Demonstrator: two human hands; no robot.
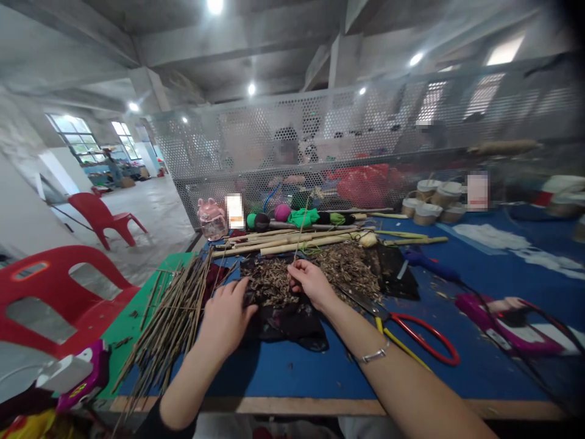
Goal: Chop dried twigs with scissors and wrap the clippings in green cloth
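**Head view: a fine stem pinched upright over a heap of dry plant litter**

Head view. The right hand (pixel 311 281) sits at the near edge of the litter heap (pixel 338 265), thumb and fingertips closed narrowly on the lower end of a thin stem (pixel 300 235), which rises almost upright over the heap. The left hand (pixel 227 317) rests knuckles-up just left of the heap, fingers curled onto a dark cloth (pixel 292 323) that lies under and in front of the heap. Whether it grips anything cannot be told.

Left of the heap a bundle of thin sticks (pixel 176 311) fans out across the tabletop (pixel 283 369). Behind the heap lie thicker pale stalks (pixel 292 241) and yarn balls (pixel 282 212). Right of the heap and nearer the person are red-handled scissors (pixel 420 335).

The stem looks very light, dry and wiry. It would probably flex a little and then snap under a hard squeeze or a sideways bend. A soft fingertip pinch low down, close to where it is held now, seems the safest hold, since the upper length looks too slender to bear any load.
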